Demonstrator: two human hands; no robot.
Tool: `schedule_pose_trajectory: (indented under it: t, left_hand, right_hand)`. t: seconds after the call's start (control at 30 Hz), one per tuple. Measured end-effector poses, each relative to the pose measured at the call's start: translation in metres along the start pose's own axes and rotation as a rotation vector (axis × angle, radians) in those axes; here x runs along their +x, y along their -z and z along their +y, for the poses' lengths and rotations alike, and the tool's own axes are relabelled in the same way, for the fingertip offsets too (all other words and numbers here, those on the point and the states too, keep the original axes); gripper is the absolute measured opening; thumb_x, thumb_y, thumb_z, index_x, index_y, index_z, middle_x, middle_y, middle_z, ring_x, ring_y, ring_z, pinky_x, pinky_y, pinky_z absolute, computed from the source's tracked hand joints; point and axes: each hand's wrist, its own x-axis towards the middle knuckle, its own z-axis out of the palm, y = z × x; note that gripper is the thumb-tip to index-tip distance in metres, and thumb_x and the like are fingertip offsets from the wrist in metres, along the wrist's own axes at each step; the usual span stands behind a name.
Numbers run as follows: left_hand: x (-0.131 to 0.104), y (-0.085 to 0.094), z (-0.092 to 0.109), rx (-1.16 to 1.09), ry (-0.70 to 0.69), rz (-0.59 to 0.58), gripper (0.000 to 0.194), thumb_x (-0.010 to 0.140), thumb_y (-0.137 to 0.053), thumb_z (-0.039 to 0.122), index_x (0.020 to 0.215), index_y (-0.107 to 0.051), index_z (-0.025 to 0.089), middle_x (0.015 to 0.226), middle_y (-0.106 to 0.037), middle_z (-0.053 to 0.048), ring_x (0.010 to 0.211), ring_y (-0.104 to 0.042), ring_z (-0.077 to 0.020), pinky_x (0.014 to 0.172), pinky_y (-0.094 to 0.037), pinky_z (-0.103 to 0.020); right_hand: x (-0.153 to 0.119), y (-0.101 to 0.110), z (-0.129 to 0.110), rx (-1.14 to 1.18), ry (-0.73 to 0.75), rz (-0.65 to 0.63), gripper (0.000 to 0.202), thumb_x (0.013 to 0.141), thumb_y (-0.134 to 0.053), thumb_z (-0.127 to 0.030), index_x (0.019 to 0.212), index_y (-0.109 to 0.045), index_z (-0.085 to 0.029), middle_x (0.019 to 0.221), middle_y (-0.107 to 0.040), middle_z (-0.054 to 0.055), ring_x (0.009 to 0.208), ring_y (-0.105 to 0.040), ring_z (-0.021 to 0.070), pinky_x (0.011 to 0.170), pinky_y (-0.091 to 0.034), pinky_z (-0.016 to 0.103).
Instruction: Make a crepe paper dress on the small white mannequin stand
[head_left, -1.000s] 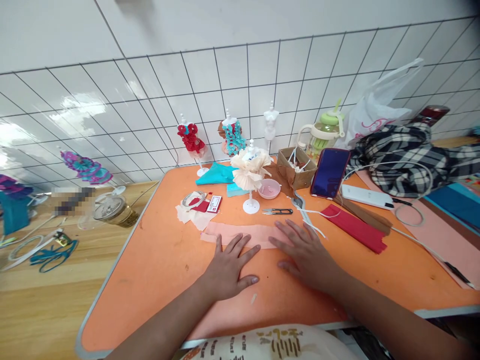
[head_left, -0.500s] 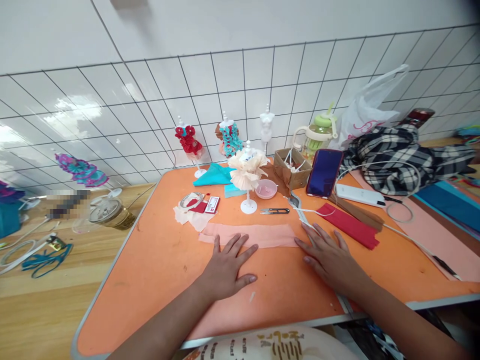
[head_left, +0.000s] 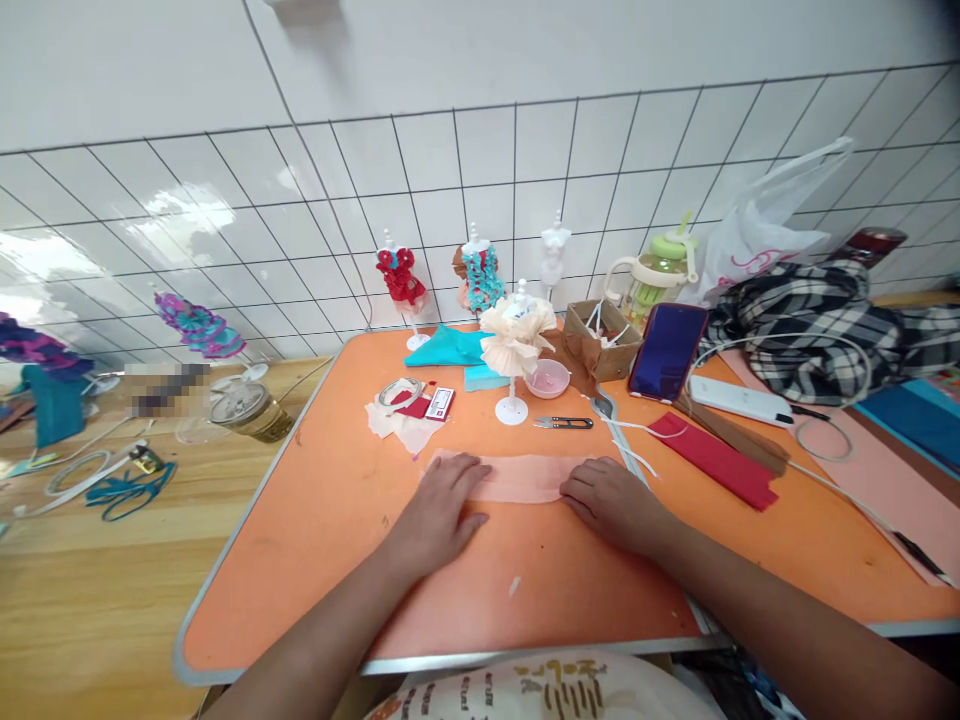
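Observation:
A strip of sheer pink fabric (head_left: 525, 480) lies crosswise on the orange table. My left hand (head_left: 442, 510) rests on the strip's left end, palm down, fingers stretched out and thumb apart. At the other end my right hand (head_left: 619, 505) has its fingers bent and close together on the fabric; that end is hidden under it. Just beyond the strip are black thread snips (head_left: 564, 423) and a small white dress form (head_left: 512, 410) wearing a ruffled cream skirt (head_left: 517, 338).
Three more dress forms stand by the tiled wall, one bare (head_left: 553, 255). A pink bowl (head_left: 547, 379), a cardboard box (head_left: 600, 345), a phone (head_left: 666, 350) and red fabric (head_left: 712, 460) are toward the right. A glass jar (head_left: 251, 412) stands on the wooden surface at left.
My right hand has turned inward and moved left along the strip, its spread fingers now bent together. My left hand has shifted toward the strip's left end. The view has swung slightly left.

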Motion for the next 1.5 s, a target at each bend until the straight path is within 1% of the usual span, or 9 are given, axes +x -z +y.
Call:
schedule_pose_trajectory:
  t: [0.07,0.23,0.5,0.63,0.83,1.0,1.17,1.23,1.5]
  left_hand:
    - [-0.004,0.006,-0.016,0.017,0.006,-0.016,0.042,0.084,-0.052,0.036,0.125,-0.049,0.027,0.127,-0.055,-0.006,0.119,-0.048,-0.0242,0.110,-0.023,-0.049]
    - [-0.008,0.018,-0.045,-0.003,-0.025,-0.036,0.026,0.084,-0.048,0.029,0.108,-0.060,0.025,0.114,-0.064,-0.003,0.108,-0.057,-0.0201,0.104,-0.033,-0.041]
    - [-0.006,0.014,-0.063,-0.139,0.113,0.002,0.030,0.091,-0.037,0.036,0.100,-0.064,0.026,0.102,-0.070,-0.002,0.096,-0.062,-0.0174,0.110,-0.023,-0.045]
    - [-0.006,0.009,-0.069,-0.208,0.208,0.019,0.031,0.091,-0.038,0.038,0.104,-0.064,0.027,0.100,-0.071,0.001,0.090,-0.064,-0.0169,0.113,-0.015,-0.050]
    - [-0.002,0.006,-0.066,-0.175,0.269,0.040,0.033,0.091,-0.038,0.034,0.117,-0.056,0.027,0.091,-0.070,0.002,0.087,-0.063,-0.0171,0.110,-0.019,-0.050]
    - [0.001,0.007,-0.054,0.007,0.180,0.097,0.023,0.090,-0.038,0.028,0.099,-0.060,0.025,0.098,-0.068,-0.001,0.097,-0.059,-0.0195,0.107,-0.017,-0.051]
    - [-0.002,0.006,-0.053,0.030,0.191,0.105,0.024,0.090,-0.038,0.025,0.102,-0.058,0.026,0.099,-0.068,-0.002,0.098,-0.058,-0.0200,0.107,-0.017,-0.051]
    - [-0.004,0.005,-0.055,0.019,0.197,0.106,0.024,0.090,-0.039,0.025,0.106,-0.057,0.026,0.098,-0.068,-0.002,0.098,-0.058,-0.0199,0.107,-0.017,-0.051]
    - [-0.003,-0.001,-0.061,-0.029,0.232,0.122,0.027,0.089,-0.041,0.027,0.112,-0.056,0.026,0.095,-0.067,-0.002,0.096,-0.059,-0.0196,0.107,-0.021,-0.050]
  right_hand:
    - [0.001,0.003,0.002,0.054,-0.038,-0.012,0.026,0.091,-0.041,-0.023,0.084,-0.065,-0.019,0.082,-0.064,0.006,0.081,-0.056,0.0183,0.074,-0.038,0.031]
    - [0.008,0.009,0.009,0.271,-0.140,-0.063,0.021,0.085,-0.044,-0.020,0.082,-0.065,-0.021,0.083,-0.066,0.004,0.080,-0.058,0.0171,0.072,-0.042,0.028]
    - [0.015,0.013,0.023,0.416,-0.231,-0.169,0.021,0.083,-0.050,-0.037,0.082,-0.065,-0.022,0.080,-0.067,0.001,0.069,-0.058,0.0148,0.061,-0.041,0.024]
    - [0.016,0.010,0.029,0.415,-0.265,-0.176,0.021,0.083,-0.049,-0.034,0.081,-0.065,-0.021,0.077,-0.066,0.001,0.067,-0.057,0.0140,0.059,-0.039,0.024]
    - [0.026,0.008,0.036,0.380,-0.293,-0.263,0.021,0.082,-0.045,-0.026,0.076,-0.065,-0.021,0.071,-0.065,0.000,0.065,-0.055,0.0146,0.057,-0.034,0.023]
    - [0.036,0.013,0.032,0.294,-0.320,-0.281,0.019,0.082,-0.044,-0.023,0.091,-0.061,-0.023,0.085,-0.068,0.002,0.073,-0.057,0.0162,0.057,-0.031,0.024]
    - [0.034,0.021,0.031,0.375,-0.321,-0.287,0.027,0.089,-0.039,-0.040,0.089,-0.059,-0.022,0.084,-0.067,0.004,0.073,-0.057,0.0172,0.058,-0.033,0.024]
    - [0.030,0.021,0.033,0.445,-0.308,-0.300,0.029,0.086,-0.046,-0.047,0.091,-0.059,-0.022,0.081,-0.066,0.002,0.070,-0.057,0.0163,0.057,-0.034,0.024]
    - [0.026,0.016,0.034,0.409,-0.308,-0.323,0.013,0.083,-0.049,-0.027,0.087,-0.060,-0.022,0.074,-0.064,-0.001,0.067,-0.056,0.0135,0.055,-0.033,0.022]
